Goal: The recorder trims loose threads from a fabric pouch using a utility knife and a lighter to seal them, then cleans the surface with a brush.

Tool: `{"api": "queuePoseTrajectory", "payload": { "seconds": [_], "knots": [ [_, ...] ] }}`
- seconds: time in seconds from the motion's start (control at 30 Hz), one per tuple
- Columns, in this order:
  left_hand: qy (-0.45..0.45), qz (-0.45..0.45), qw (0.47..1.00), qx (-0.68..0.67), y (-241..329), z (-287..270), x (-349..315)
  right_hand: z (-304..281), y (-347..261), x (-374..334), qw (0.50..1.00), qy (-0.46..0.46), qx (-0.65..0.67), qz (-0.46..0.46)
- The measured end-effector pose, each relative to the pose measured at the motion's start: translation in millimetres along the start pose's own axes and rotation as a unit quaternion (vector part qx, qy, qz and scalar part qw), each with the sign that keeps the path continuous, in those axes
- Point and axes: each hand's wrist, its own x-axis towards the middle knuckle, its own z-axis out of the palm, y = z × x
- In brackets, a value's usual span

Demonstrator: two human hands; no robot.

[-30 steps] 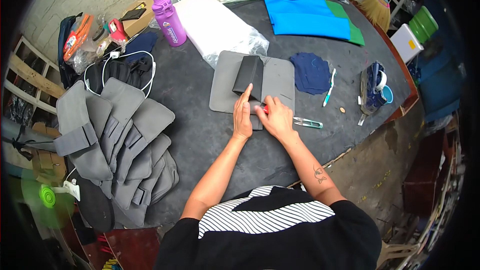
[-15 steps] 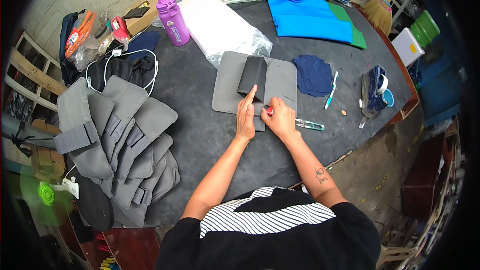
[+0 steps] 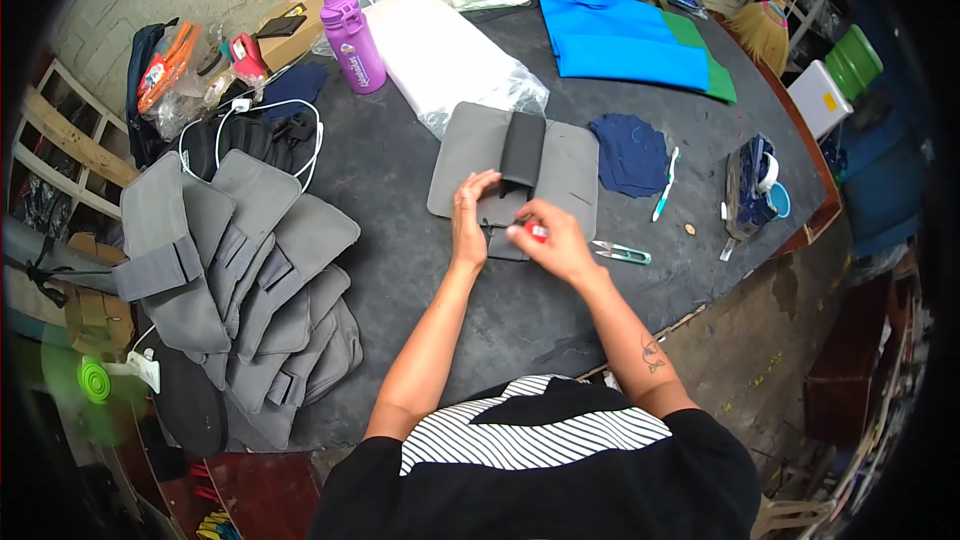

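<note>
Hold the grey panel (image 3: 574, 165) flat on the table (image 3: 385, 215), steadying the black flap (image 3: 525, 148) with the left hand (image 3: 467, 227) straight-fingered and unclenched, while guiding the red object (image 3: 537, 230), pinched in the right hand (image 3: 561, 243), slowly and lightly.

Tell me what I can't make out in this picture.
- Red object: head view, mostly covered by the fingers of the right hand.
- Grey pad's middle: head view, hidden under the black folded piece.
- Lower pieces in the grey pile: head view, overlapped by upper ones.
- Green fan's blades: head view, blurred.
- Chair: head view, cut off by the lower edge.
</note>
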Motion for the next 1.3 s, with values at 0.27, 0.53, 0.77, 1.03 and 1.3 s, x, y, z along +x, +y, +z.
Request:
{"api": "queuePoseTrajectory", "payload": {
  "seconds": [0.27, 0.53, 0.77, 1.03, 1.3],
  "knots": [
    [-0.121, -0.022, 0.991, -0.056, 8, 7, 8, 44, 11, 22, 0.954, 0.131, -0.267, -0.026],
    [-0.022, -0.038, 0.990, -0.137, 11, 10, 1, 50, 14, 33, 0.957, 0.104, -0.267, 0.042],
    [0.172, -0.140, 0.933, -0.285, 16, 21, -26, 25, 14, 15, 0.989, 0.063, -0.130, 0.007],
    [0.118, -0.396, 0.778, -0.474, 38, 43, 4, -35, 36, -39, 0.967, 0.217, 0.082, 0.106],
    [0.127, -0.292, 0.862, -0.395, 16, 24, 63, -65, 58, -64, 0.945, 0.294, -0.059, 0.132]
  ]
}}
